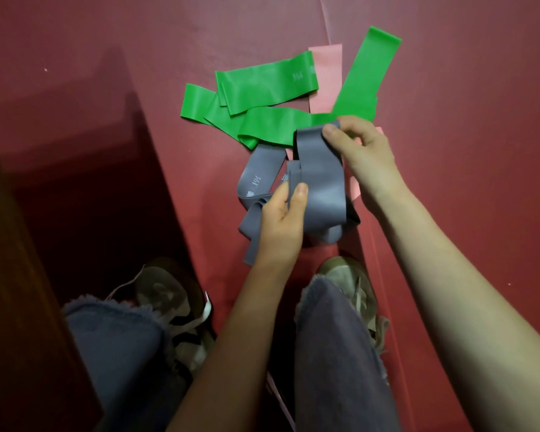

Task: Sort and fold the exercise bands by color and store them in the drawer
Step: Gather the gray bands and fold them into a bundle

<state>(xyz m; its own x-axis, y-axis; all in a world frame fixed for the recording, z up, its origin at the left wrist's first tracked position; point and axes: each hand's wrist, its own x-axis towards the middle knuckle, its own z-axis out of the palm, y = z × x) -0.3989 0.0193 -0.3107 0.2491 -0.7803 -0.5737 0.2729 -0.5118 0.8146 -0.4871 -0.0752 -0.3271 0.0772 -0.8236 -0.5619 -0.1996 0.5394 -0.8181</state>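
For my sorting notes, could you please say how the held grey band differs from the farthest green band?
The grey band is pinched between left hand and right hand; the farthest green band lies on the floor. The grey band curves in a loop; the green band lies flat, straight. Both are wide, smooth strips.
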